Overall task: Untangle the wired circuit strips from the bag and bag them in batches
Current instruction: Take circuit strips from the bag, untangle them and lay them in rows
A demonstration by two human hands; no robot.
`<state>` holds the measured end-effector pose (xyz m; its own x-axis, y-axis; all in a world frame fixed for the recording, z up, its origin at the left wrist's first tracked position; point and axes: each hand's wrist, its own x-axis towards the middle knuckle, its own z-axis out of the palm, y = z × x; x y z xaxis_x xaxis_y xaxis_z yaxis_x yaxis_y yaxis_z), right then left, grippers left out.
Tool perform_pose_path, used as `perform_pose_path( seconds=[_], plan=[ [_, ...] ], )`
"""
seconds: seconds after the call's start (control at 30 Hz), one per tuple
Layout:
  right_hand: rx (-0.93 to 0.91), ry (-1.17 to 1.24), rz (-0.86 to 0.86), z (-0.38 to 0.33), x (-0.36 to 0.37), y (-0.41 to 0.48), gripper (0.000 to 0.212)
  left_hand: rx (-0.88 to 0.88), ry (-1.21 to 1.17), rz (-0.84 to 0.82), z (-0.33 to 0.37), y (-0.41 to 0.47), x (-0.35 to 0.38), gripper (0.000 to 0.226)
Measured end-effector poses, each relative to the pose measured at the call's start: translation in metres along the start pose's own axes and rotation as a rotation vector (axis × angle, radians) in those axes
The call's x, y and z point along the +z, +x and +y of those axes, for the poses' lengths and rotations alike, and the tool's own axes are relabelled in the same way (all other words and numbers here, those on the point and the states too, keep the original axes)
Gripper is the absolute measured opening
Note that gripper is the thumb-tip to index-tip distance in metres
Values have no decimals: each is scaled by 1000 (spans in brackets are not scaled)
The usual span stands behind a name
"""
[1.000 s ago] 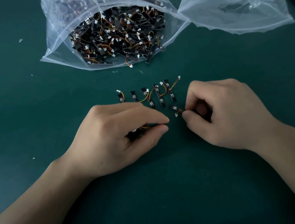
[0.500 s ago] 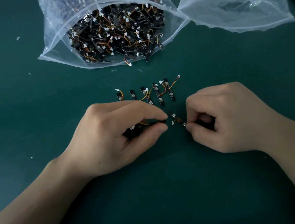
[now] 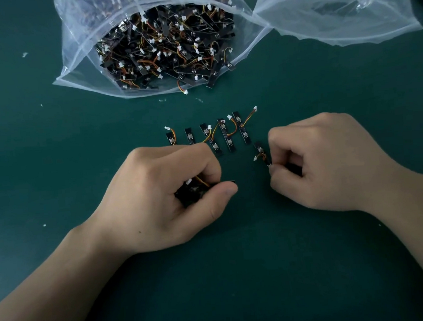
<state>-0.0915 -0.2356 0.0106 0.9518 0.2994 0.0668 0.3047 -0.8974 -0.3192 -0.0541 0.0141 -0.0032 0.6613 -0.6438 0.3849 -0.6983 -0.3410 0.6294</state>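
Left hand: the left hand [image 3: 163, 199] rests on the table, fingers and thumb curled round a small clump of black circuit strips [image 3: 193, 190] with orange and yellow wires; one white plug peeps out under the forefinger

Right hand: the right hand [image 3: 332, 163] pinches the near end of a single black circuit strip [image 3: 259, 148] between thumb and forefinger, the other fingers folded in; the strip's short wire and white plug curl at its left side

Gap between hands: the two hands are apart, with bare table between the clump and the single strip

Sorted row: a row of black circuit strips [image 3: 225, 135] lies side by side just beyond the hands, each roughly lengthwise away from the person, their wires looping between them; the left knuckles cover the near ends of the leftmost ones, and the pinched strip sits just right of the row's near end

Source bag: a clear plastic bag [image 3: 75, 52] lies at the far side with its mouth open toward the person, holding a heap of tangled strips [image 3: 166, 47], black with white plugs and orange wires; a few strip ends and one plug poke out over the lip

Other bag: a second clear plastic bag [image 3: 340, 5] lies at the far right, meeting the first bag's right edge; dim dark shapes show through, and I cannot tell what they are

Surface: a dark green table top [image 3: 239, 272], with small white scraps [image 3: 24, 54] scattered on its left part
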Motion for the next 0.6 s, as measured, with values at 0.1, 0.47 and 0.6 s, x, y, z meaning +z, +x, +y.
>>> perform_pose_path(
  seconds=[0.1,0.47,0.6],
  plan=[
    [-17,50,12,-1,2,0,14,0,0,-17,-1,0,0,31],
    [-39,186,55,8,5,-1,12,5,34,-41,-3,0,2,39],
    [-58,243,12,18,1,-1,19,8,39,-49,-3,0,1,44]
  ],
)
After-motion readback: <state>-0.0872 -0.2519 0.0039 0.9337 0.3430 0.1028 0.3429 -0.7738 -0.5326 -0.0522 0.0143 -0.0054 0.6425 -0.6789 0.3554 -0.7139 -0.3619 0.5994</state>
